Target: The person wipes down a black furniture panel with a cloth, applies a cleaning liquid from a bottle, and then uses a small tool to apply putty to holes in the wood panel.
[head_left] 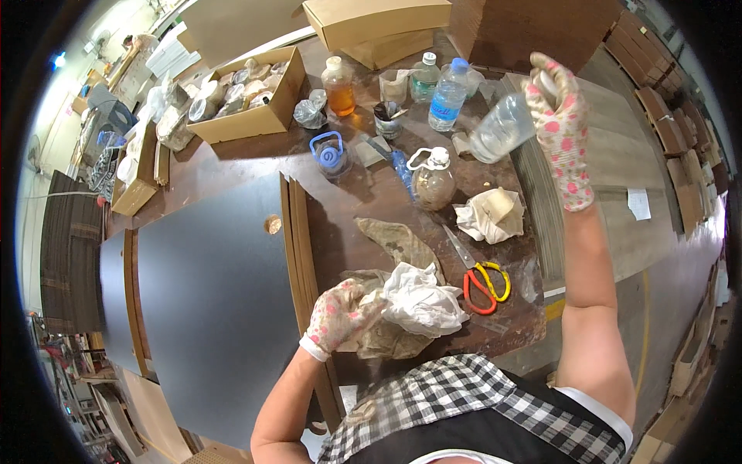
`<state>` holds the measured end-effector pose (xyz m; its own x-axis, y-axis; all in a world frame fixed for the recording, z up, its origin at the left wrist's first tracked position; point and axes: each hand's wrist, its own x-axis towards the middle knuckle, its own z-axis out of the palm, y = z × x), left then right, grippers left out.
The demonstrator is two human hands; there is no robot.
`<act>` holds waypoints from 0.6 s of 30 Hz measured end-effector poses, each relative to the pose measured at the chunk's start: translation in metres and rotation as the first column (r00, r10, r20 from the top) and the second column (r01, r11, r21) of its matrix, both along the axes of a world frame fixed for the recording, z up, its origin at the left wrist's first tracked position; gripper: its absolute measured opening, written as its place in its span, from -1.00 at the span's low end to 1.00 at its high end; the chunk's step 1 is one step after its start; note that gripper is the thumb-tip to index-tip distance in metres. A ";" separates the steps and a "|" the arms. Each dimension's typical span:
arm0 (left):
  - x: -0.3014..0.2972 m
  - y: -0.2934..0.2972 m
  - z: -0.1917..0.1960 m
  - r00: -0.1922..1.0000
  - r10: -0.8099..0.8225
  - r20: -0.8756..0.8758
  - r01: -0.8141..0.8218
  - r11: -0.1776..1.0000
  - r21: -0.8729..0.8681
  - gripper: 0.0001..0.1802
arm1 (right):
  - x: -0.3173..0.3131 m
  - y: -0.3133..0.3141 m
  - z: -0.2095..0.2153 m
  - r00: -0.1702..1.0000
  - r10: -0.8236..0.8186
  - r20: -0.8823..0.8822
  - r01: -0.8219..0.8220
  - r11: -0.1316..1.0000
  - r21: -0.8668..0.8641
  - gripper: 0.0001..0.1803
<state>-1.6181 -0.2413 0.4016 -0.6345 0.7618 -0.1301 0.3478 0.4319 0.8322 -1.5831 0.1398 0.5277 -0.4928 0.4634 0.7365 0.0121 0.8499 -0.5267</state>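
My left hand, in a white glove with pink dots, pinches a crumpled white cloth. Under that cloth lies a dirty greenish rag on the brown table. In a matching glove, my right hand is raised at the far right, closed around the top of a clear plastic bottle, which tilts with its base toward the table. Scissors with one red and one yellow handle lie right of the cloth. Beyond them sits a crumpled cream cloth.
Dark flat panels are stacked at the left. Farther back stand a bottle of orange liquid, a blue-capped water bottle, a clear jug, a blue-handled container and a cardboard box of bundled items. Grey sheets are stacked right.
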 end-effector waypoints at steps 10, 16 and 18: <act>-0.008 0.006 -0.002 0.948 -0.209 -0.241 0.088 0.898 -0.431 -0.67 | 0.011 0.004 -0.077 0.935 -0.330 0.131 0.212 0.815 0.539 -0.41; -0.016 0.004 0.002 0.910 -0.404 -0.097 0.283 0.773 -0.568 -0.76 | -0.015 -0.137 -0.124 0.653 0.682 0.330 -0.370 0.667 -0.647 -0.67; -0.011 0.002 0.003 0.891 -0.447 -0.081 0.315 0.736 -0.599 -0.80 | -0.020 -0.178 -0.127 0.560 0.769 0.309 -0.539 0.621 -0.569 -0.69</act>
